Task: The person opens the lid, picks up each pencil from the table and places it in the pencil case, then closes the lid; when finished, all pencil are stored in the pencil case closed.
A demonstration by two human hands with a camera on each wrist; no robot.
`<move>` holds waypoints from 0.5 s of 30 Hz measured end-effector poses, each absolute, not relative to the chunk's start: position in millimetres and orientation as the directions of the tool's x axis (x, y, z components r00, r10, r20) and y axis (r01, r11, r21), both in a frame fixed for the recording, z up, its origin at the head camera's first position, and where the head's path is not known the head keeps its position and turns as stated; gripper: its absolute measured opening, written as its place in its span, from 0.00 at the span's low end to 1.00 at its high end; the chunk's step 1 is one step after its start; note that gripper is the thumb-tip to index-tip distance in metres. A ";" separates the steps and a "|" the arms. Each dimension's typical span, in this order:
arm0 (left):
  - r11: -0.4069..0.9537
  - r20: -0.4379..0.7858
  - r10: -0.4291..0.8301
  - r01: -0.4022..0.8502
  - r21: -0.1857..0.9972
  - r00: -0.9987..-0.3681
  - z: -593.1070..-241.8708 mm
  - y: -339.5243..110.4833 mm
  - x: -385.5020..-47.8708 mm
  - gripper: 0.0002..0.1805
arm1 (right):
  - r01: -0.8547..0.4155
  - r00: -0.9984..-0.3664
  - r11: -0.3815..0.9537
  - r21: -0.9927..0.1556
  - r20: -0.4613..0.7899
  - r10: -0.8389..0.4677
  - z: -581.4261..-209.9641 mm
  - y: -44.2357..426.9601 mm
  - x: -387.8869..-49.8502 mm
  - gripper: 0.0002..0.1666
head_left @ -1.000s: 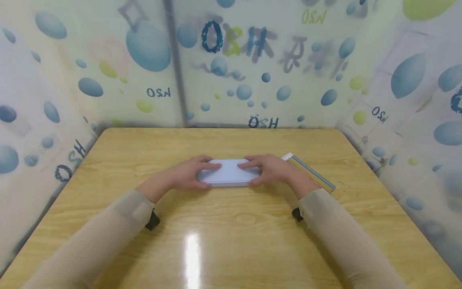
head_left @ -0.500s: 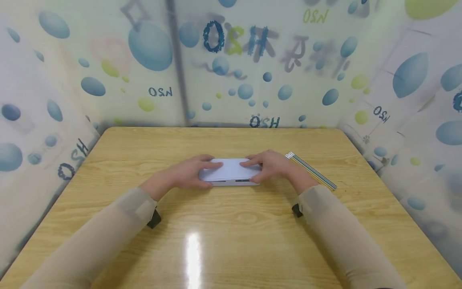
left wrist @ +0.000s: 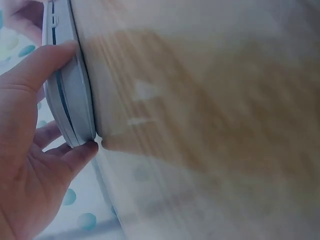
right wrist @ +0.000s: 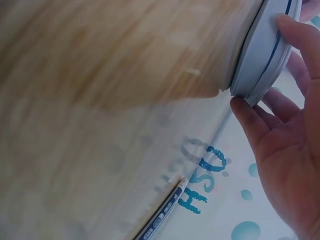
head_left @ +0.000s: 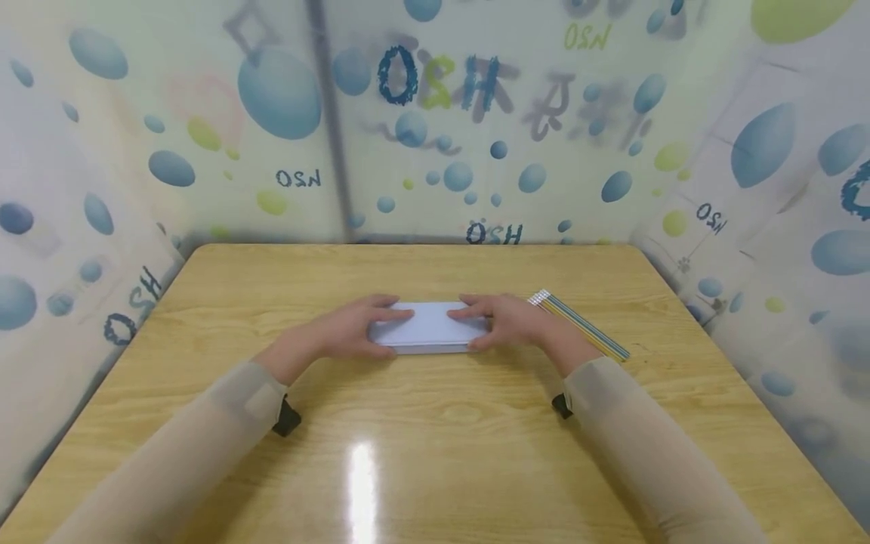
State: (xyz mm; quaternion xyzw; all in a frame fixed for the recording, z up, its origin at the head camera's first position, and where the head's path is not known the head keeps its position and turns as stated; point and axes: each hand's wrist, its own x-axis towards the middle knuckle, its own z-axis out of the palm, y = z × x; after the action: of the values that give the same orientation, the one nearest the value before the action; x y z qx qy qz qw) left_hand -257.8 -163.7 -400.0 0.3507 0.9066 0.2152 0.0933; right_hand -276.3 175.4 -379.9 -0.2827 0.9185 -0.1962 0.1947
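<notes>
A pale white, flat pencil case (head_left: 431, 329) with rounded corners lies on the wooden table in the head view, its lid down. My left hand (head_left: 348, 329) grips the left end, thumb at the near side and fingers over the top and far side. At the opposite end, my right hand (head_left: 511, 323) holds the case in a mirrored way. Both wrist views show a thumb against the side wall of the pencil case (left wrist: 75, 95), where a thin dark seam runs between lid and base. What lies inside is hidden.
Several striped pencils (head_left: 587, 329) lie side by side just right of my right hand, partly behind the wrist. The wooden table (head_left: 448, 446) reaches back to a wall (head_left: 435, 196) patterned with blue and green drops, with more walls at both sides.
Half a second ago the case's lid was slightly raised at the right, showing a dark gap along the front; now it is down again. Both hands have stayed at the ends.
</notes>
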 end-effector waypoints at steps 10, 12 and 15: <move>0.558 0.127 0.722 0.681 0.474 -0.680 -397.8 -189.0 -249.7 0.26 | -0.456 -0.766 0.764 -0.456 -0.237 -0.598 -378.6 177.8 -271.3 0.40; 0.545 0.147 0.726 0.692 0.473 -0.672 -397.4 -190.6 -249.0 0.24 | -0.460 -0.766 0.760 -0.460 -0.226 -0.601 -378.1 179.9 -270.4 0.40; 0.539 0.157 0.726 0.695 0.476 -0.670 -397.0 -192.2 -248.0 0.23 | -0.485 -0.764 0.741 -0.465 -0.187 -0.617 -378.9 184.5 -269.4 0.40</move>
State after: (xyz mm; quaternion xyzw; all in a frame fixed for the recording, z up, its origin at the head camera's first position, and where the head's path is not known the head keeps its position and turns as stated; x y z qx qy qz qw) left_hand -248.0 -192.2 -397.0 0.4052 0.8767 0.2577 0.0293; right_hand -269.4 184.5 -378.9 -0.3001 0.9180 -0.1987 0.1668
